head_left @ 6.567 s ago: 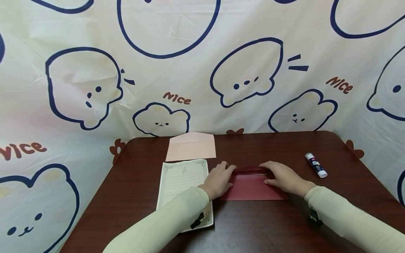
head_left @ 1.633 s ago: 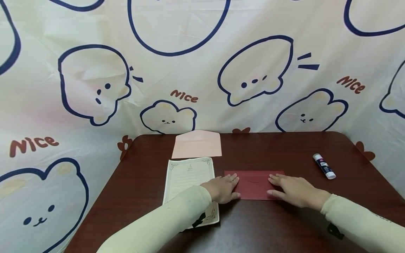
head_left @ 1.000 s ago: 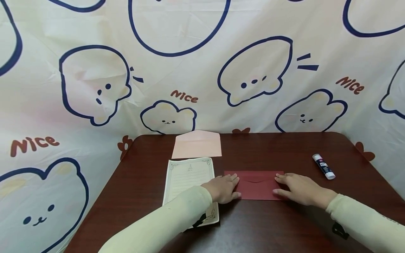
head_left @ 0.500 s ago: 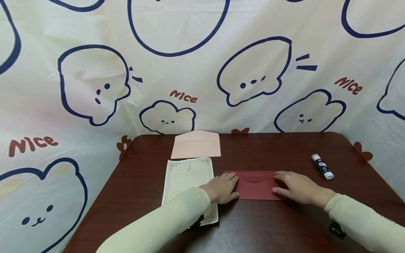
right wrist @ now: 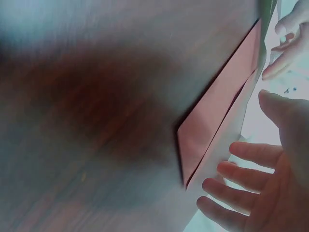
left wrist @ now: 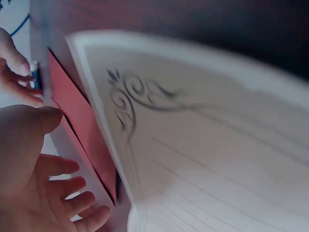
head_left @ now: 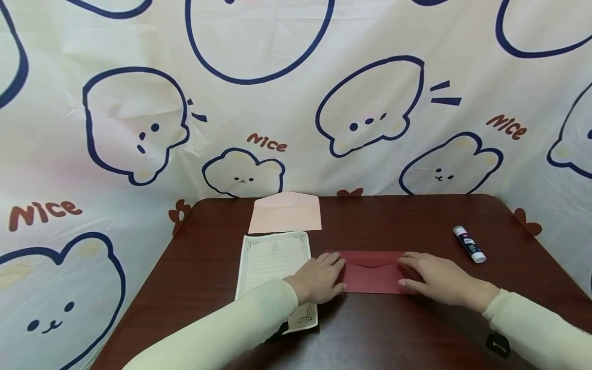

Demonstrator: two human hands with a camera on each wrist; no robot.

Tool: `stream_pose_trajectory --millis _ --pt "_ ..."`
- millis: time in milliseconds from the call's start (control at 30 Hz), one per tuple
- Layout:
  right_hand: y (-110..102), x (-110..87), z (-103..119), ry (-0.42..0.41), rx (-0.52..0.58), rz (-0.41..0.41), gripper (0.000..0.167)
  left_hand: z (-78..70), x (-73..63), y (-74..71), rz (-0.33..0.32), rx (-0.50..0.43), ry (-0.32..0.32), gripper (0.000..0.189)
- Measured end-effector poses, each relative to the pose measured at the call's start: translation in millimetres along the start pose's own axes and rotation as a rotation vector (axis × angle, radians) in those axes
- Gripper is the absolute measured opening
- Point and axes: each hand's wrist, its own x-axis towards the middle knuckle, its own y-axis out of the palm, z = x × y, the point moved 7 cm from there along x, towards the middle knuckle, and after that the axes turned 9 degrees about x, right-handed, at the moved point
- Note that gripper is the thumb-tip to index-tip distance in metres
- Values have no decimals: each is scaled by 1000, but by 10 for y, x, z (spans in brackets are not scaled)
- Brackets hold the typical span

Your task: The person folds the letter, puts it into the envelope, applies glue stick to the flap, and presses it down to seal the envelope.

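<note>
A red envelope [head_left: 372, 280] lies on the dark wooden table, its flap folded down toward me. My left hand [head_left: 318, 278] is over its left end, with fingers loosely bent and thumb apart. At the right end is my right hand [head_left: 437, 280], thumb and fingers spread. Both wrist views show relaxed fingers, the left hand [left wrist: 34, 179] and right hand [right wrist: 280, 174] gripping nothing beside the red envelope [right wrist: 219, 108]. A narrow dark gap shows under the flap edge there. Partly beneath my left forearm lies a cream sheet of lined letter paper [head_left: 273, 257] with ornamental corners.
Behind the letter paper, a pale pink envelope [head_left: 284, 216] lies with its flap pointing away. A white and dark blue glue stick [head_left: 469, 244] rests toward the right side of the table [head_left: 388, 221]. A printed cloth hangs behind the table's far edge.
Earlier both hands held the red envelope's flap partly raised, then pressed it flat. Since then the right hand has shifted right and the left slightly left, fingers easing off the paper.
</note>
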Motion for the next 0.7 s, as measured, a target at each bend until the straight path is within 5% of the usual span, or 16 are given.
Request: stream_pose_trajectory --millis 300,700 --pt "151 -183 208 -8 34 107 67 -174 -215 -31 60 -17 21 62" --pt "288 -295 371 -80 -18 129 68 -319 -349 32 123 45 22 66"
